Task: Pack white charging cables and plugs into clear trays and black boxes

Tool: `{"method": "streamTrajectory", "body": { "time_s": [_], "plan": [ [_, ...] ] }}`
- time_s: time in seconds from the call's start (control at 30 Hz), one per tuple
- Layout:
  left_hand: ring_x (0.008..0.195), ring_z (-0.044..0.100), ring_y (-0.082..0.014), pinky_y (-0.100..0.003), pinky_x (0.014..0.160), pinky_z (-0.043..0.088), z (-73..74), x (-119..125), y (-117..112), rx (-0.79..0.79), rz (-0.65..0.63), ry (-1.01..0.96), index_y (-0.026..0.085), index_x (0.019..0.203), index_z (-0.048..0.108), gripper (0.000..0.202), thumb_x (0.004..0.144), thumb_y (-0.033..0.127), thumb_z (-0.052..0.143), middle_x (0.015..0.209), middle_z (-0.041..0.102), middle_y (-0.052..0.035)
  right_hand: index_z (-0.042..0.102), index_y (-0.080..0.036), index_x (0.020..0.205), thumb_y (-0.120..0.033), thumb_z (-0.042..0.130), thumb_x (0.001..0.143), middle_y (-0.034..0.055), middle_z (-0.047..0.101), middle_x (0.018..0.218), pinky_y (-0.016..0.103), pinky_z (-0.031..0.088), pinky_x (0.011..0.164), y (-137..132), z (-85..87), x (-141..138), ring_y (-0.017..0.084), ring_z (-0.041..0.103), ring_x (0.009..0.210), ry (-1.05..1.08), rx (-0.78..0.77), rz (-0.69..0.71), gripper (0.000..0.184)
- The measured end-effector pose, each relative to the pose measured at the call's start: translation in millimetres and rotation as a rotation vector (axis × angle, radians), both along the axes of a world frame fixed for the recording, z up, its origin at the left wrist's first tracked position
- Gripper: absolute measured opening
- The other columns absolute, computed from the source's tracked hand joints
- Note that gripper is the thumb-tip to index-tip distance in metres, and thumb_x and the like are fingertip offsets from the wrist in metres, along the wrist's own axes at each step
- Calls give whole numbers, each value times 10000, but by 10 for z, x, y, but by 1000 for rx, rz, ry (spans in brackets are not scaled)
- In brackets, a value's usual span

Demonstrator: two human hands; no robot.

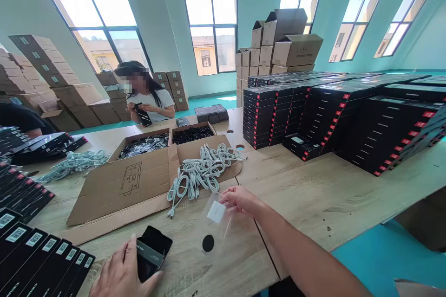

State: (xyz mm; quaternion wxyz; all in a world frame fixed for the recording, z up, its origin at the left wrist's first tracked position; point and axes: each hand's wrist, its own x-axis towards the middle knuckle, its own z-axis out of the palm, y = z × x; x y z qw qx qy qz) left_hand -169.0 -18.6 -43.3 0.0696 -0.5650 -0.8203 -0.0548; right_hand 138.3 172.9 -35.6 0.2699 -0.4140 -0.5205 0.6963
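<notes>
My left hand grips a small black box near the table's front edge, thumb on one side and fingers on the other. The box's flap stands up, and a dark grey printed face shows below it. Between the closed fingertips of my right hand hangs a clear plastic bag. A white rectangular piece shows in the upper part of the bag. Lower down is a black disc; whether it lies inside the bag or behind it I cannot tell. Bundled white cables lie just beyond my right hand.
An opened carton holds small dark parts. Black boxes stand in rows at left and in tall stacks at right. Across the table a person handles a black box. Another person's dark sleeve shows at far left.
</notes>
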Motion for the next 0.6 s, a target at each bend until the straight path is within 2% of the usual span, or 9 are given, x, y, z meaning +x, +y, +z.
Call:
{"method": "streamTrajectory", "body": {
  "time_s": [0.07, 0.13, 0.2, 0.23, 0.3, 0.4, 0.47, 0.53, 0.6],
  "plan": [
    [1346, 504, -482, -614, 1095, 413, -24, 69, 30, 139, -71, 13, 13, 1469, 462, 932, 746, 582, 606, 1454, 537, -301, 650, -168, 702, -233, 694, 660, 28, 690, 689, 256, 508, 561, 128, 0, 5, 170, 646, 640, -121, 78, 51, 89],
    [1408, 478, -412, -580, 1121, 425, -74, 313, 59, 265, -313, -14, 155, 1491, 467, 751, 840, 506, 599, 1536, 487, -231, 671, -167, 632, -184, 711, 640, 15, 657, 640, 265, 488, 614, 248, 21, -51, 195, 643, 701, -236, 194, 49, 44],
    [1480, 413, -337, -513, 1122, 465, -161, 647, 92, 264, -581, -89, 293, 1515, 436, 686, 861, 347, 636, 1636, 394, -134, 682, -174, 619, -165, 728, 637, 27, 684, 732, 273, 472, 707, 359, 54, -154, 227, 646, 857, -326, 319, 1, 51],
    [1489, 399, -346, -517, 1122, 471, -218, 809, 113, 305, -658, -122, 309, 1481, 478, 697, 811, 264, 662, 1641, 395, -116, 684, -179, 627, -167, 740, 636, 37, 702, 813, 278, 464, 754, 406, 68, -216, 242, 637, 942, -357, 372, -29, 58],
    [1411, 508, -324, -463, 1069, 533, -350, 1053, 153, 348, -753, -168, 296, 1380, 575, 658, 742, 155, 656, 1563, 512, -109, 682, -186, 636, -175, 789, 601, 48, 712, 960, 283, 449, 817, 472, 82, -340, 259, 610, 1048, -393, 450, -69, 113],
    [1209, 667, -277, -383, 963, 601, -514, 1169, 177, 391, -784, -188, 284, 1295, 650, 540, 771, 162, 682, 1346, 695, -102, 645, -183, 587, -164, 830, 536, 39, 701, 986, 267, 441, 812, 511, 81, -452, 239, 609, 1013, -388, 501, -88, 193],
    [1153, 694, -285, -391, 945, 607, -540, 1144, 153, 408, -767, -233, 290, 1304, 665, 540, 774, 227, 747, 1280, 731, -102, 592, -176, 551, -200, 785, 610, 35, 688, 891, 248, 443, 747, 516, 100, -435, 203, 610, 916, -349, 493, -110, 203],
    [1172, 683, -313, -439, 985, 583, -472, 1118, 122, 431, -676, -384, 298, 1304, 682, 537, 777, 294, 780, 1289, 727, -111, 565, -179, 575, -286, 674, 748, 36, 655, 782, 233, 436, 649, 498, 155, -346, 172, 596, 795, -281, 449, -140, 232],
    [1224, 652, -341, -493, 1045, 535, -314, 1130, 135, 439, -468, -677, 296, 1277, 709, 477, 811, 385, 761, 1332, 705, -121, 580, -179, 653, -363, 538, 851, 39, 635, 745, 221, 423, 567, 411, 236, -225, 151, 576, 700, -188, 389, -148, 273]
  ]
}}
